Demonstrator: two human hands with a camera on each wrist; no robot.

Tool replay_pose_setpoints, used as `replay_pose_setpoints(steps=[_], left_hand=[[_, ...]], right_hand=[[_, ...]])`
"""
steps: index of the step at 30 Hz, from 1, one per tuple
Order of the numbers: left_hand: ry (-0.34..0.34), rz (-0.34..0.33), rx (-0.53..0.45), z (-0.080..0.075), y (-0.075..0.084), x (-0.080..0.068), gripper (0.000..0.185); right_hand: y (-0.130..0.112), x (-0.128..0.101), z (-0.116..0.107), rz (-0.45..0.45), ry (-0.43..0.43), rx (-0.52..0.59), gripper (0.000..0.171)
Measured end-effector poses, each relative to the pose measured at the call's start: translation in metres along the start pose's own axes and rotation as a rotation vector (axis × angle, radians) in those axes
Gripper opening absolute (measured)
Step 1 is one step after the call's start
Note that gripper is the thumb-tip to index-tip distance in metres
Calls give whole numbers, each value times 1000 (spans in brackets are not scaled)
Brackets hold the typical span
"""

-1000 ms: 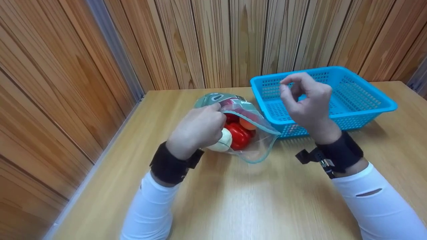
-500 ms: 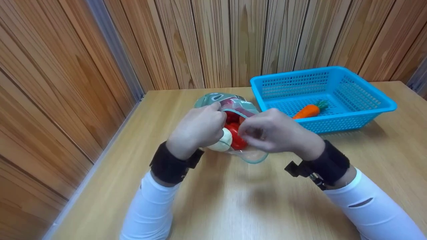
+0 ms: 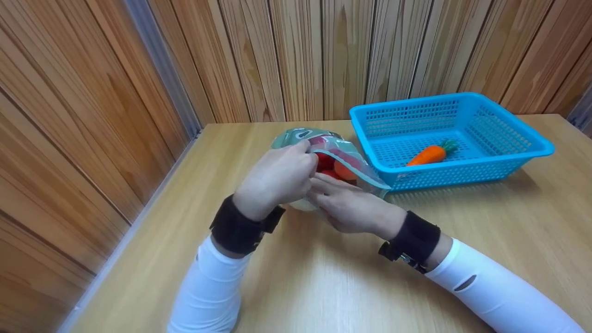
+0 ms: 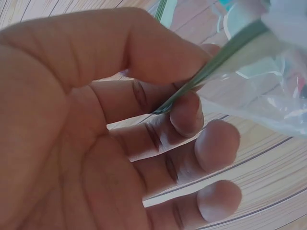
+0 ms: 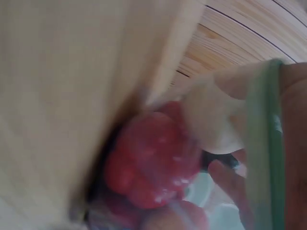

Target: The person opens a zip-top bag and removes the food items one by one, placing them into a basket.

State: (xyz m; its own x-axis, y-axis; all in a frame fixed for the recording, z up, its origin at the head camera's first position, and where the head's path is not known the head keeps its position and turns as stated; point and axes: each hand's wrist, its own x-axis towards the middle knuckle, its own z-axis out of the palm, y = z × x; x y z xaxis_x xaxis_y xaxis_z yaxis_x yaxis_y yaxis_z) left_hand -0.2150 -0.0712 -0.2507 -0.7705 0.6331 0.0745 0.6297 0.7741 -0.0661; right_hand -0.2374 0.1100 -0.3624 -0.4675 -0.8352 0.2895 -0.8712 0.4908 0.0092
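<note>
Left hand (image 3: 277, 178) pinches the upper lip of the bag (image 3: 344, 159) between thumb and forefinger; the left wrist view shows the green zip strip (image 4: 211, 72) clamped there, other fingers loosely curled below it and holding nothing. Likely reason for that hold: lifting the lip keeps the mouth propped open, facing roughly 4 o'clock, so the other hand can get in.

Right hand (image 3: 351, 208) comes in low from 5 o'clock, palm down, fingers straight and reaching into the mouth of the bag, just beside the left hand's knuckles. The fingertips are hidden behind the left hand and the plastic, so I cannot tell whether they have closed on anything. The right wrist view, blurred, shows a red pepper (image 5: 153, 158) right ahead of the hand inside the bag, with something pale (image 5: 211, 124) next to it.

The bag lies on the table (image 3: 323, 286) near centre, bottom end pointing to 11 o'clock. Red and orange pieces show through the plastic.

The blue basket (image 3: 508, 162) sits at 2 o'clock from the bag, its near corner almost touching the bag's lip. A carrot (image 3: 428, 155) lies on its floor, leafy end to 2 o'clock.

Both forearms angle inward; the right wrist is low, close to the tabletop, the left one higher.
</note>
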Motion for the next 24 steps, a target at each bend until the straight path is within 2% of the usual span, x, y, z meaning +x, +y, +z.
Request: replay_pose_setpoints(steps=[3, 8, 10, 15, 18, 21, 24], left_hand=[[-10, 0, 2, 0, 2, 0, 20], [-18, -1, 7, 1, 4, 2, 15], [-18, 2, 6, 1, 4, 1, 15], [-14, 11, 17, 1, 3, 0, 16], [-7, 19, 25, 1, 4, 1, 18], [-15, 19, 23, 1, 5, 2, 19], [-24, 13, 22, 0, 5, 2, 18]], right_hand=[[1, -1, 4, 6, -31, -59, 97], [0, -1, 4, 38, -36, -54, 95], [-1, 0, 4, 25, -40, -51, 92], [-3, 3, 4, 46, -146, -2, 97], [-5, 4, 2, 132, -238, 14, 107], [-7, 5, 1, 204, -299, -5, 111], [-6, 6, -1, 208, -313, -45, 110]])
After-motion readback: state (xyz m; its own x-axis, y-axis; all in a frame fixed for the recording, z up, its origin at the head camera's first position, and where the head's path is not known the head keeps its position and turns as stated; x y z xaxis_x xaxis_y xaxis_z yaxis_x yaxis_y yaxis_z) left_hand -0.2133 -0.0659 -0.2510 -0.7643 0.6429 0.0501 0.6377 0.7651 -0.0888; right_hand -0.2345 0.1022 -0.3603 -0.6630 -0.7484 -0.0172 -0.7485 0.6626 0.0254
